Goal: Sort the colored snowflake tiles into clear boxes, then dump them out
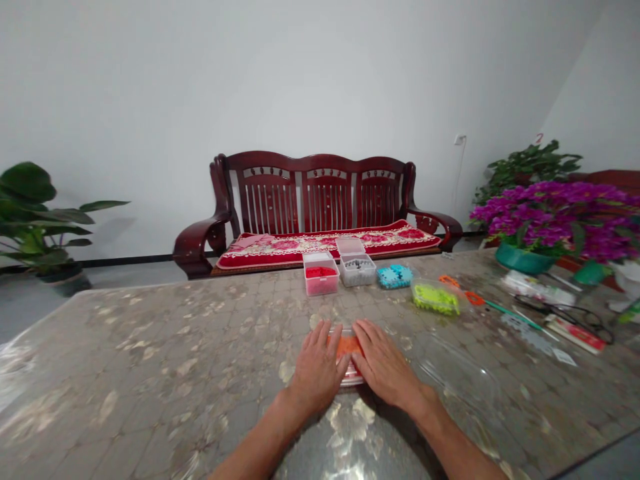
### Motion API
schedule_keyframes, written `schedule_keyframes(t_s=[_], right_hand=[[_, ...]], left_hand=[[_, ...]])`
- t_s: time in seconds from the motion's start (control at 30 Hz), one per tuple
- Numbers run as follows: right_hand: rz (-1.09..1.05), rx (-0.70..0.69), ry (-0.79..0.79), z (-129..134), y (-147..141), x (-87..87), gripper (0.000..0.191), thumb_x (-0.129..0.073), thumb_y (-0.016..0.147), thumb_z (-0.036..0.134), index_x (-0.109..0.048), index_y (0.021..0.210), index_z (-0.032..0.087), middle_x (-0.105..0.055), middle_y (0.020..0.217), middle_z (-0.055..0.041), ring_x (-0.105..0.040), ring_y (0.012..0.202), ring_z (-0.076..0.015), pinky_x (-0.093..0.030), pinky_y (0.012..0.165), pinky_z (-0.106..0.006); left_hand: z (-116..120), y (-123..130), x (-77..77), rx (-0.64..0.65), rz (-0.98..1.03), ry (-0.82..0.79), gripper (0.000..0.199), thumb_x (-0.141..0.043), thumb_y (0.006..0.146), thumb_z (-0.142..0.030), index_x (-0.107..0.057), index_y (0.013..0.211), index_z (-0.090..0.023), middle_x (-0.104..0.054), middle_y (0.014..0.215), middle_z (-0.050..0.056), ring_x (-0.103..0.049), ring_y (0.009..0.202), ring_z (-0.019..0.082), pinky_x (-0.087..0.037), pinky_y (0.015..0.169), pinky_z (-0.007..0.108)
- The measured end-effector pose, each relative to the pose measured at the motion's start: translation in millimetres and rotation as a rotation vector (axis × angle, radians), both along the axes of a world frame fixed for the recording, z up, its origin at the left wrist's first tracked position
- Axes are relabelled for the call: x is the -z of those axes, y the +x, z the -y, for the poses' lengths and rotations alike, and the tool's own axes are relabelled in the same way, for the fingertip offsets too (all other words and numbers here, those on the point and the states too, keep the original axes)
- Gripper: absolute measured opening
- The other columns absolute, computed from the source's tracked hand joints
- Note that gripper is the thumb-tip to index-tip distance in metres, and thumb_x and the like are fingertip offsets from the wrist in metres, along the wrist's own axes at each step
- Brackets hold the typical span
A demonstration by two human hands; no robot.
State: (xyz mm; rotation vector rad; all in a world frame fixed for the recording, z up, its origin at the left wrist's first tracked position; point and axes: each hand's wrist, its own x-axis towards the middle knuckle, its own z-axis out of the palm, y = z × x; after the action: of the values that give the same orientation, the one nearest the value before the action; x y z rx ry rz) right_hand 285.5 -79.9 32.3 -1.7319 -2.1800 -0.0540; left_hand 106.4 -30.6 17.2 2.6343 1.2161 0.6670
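Observation:
Near the middle of the table, a clear plastic box (350,347) with orange contents lies under my hands. My left hand (320,360) rests flat over its left side, fingers stretched forward and thumb toward the box's middle. On the right side lies my right hand (383,360), its fingers also extended and its thumb pointing inward. Both palms hide parts of the box, and its orange top shows between them. A clear plastic lid (457,370) lies loose on the table, to the right of my right hand.
Beyond my hands stand open boxes with red pieces (321,280) and grey pieces (357,270), then blue pieces (395,276) and yellow-green pieces (436,298). Orange-handled scissors (474,298), glasses (565,312) and a purple flower pot (525,259) occupy the right. A wooden bench (325,193) stands behind.

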Motion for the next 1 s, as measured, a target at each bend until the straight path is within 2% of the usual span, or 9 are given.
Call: schedule_keyframes(t_s=[0.2,0.4,0.53,0.6,0.67,0.73,0.83,0.93,1.0], right_hand=[[0.002,0.008,0.042,3,-2,3.5,0.053,-0.041,0.097,0.033,-0.043,0.147,0.016,-0.048,0.150,-0.0140,-0.040,0.141,-0.0280,-0.034,0.117,-0.050],[-0.056,0.022,0.035,1,-1,7.2,0.053,-0.044,0.097,0.032,-0.044,0.147,0.015,-0.048,0.150,-0.0146,-0.039,0.141,-0.0275,-0.033,0.118,-0.049],[-0.220,-0.041,-0.090,-2,10,3.0,0.052,-0.036,0.101,0.040,-0.042,0.149,0.022,-0.044,0.154,-0.0118,-0.034,0.145,-0.0240,-0.032,0.119,-0.047],[-0.361,-0.040,-0.139,-1,22,3.2,0.051,-0.030,0.102,0.043,-0.040,0.150,0.026,-0.041,0.156,-0.0096,-0.034,0.146,-0.0212,-0.034,0.117,-0.046],[-0.451,0.038,-0.110,5,39,6.5,0.052,-0.029,0.102,0.045,-0.039,0.150,0.028,-0.039,0.157,-0.0092,-0.035,0.145,-0.0207,-0.035,0.116,-0.046],[-0.420,0.172,-0.025,15,62,11.7,0.055,-0.036,0.099,0.046,-0.039,0.150,0.025,-0.039,0.157,-0.0112,-0.034,0.145,-0.0240,-0.033,0.117,-0.049],[-0.206,0.402,0.034,35,103,19.9,0.066,-0.050,0.091,0.048,-0.041,0.149,0.019,-0.038,0.156,-0.0158,-0.027,0.148,-0.0333,-0.028,0.117,-0.057],[-0.021,0.558,-0.148,59,133,26.3,0.072,-0.058,0.084,0.049,-0.046,0.147,0.016,-0.041,0.155,-0.0184,-0.030,0.145,-0.0396,-0.028,0.115,-0.059],[0.045,0.559,-0.268,76,141,29.3,0.069,-0.057,0.084,0.049,-0.049,0.145,0.018,-0.041,0.155,-0.0164,-0.031,0.145,-0.0380,-0.028,0.116,-0.056]], left_hand=[[-1,-2,8.4,-0.017,0.005,-0.004,0.054,-0.051,0.095,-0.039,-0.047,0.145,-0.019,-0.044,0.153,0.017,-0.034,0.145,0.039,-0.035,0.112,0.059],[1,0,-0.5,-0.040,-0.019,-0.050,0.054,-0.051,0.095,-0.039,-0.050,0.143,-0.016,-0.044,0.153,0.019,-0.036,0.143,0.040,-0.032,0.114,0.060],[-2,-3,-4.6,0.008,0.042,-0.132,0.054,-0.049,0.097,-0.040,-0.048,0.144,-0.014,-0.041,0.154,0.020,-0.031,0.147,0.037,-0.028,0.118,0.058],[-5,-11,-1.6,0.045,0.141,-0.189,0.058,-0.049,0.097,-0.042,-0.042,0.149,-0.016,-0.034,0.159,0.018,-0.027,0.149,0.033,-0.026,0.120,0.055],[-7,-25,3.8,0.063,0.235,-0.264,0.065,-0.052,0.095,-0.047,-0.035,0.152,-0.022,-0.021,0.164,0.016,-0.023,0.151,0.033,-0.026,0.120,0.054],[-10,-41,9.3,0.079,0.273,-0.356,0.079,-0.064,0.087,-0.051,-0.032,0.154,-0.024,-0.014,0.166,0.016,-0.021,0.151,0.035,-0.028,0.118,0.055],[-12,-61,14.4,0.168,0.271,-0.449,0.099,-0.079,0.072,-0.045,-0.030,0.155,-0.021,-0.023,0.163,0.018,-0.024,0.149,0.037,-0.028,0.119,0.054],[-9,-64,15.2,0.197,0.277,-0.472,0.088,-0.074,0.076,-0.035,-0.033,0.154,-0.023,-0.038,0.158,0.013,-0.036,0.144,0.032,-0.028,0.120,0.049],[-5,-56,15.1,0.145,0.290,-0.471,0.078,-0.068,0.082,-0.032,-0.035,0.153,-0.025,-0.043,0.155,0.010,-0.042,0.141,0.030,-0.030,0.119,0.047]])
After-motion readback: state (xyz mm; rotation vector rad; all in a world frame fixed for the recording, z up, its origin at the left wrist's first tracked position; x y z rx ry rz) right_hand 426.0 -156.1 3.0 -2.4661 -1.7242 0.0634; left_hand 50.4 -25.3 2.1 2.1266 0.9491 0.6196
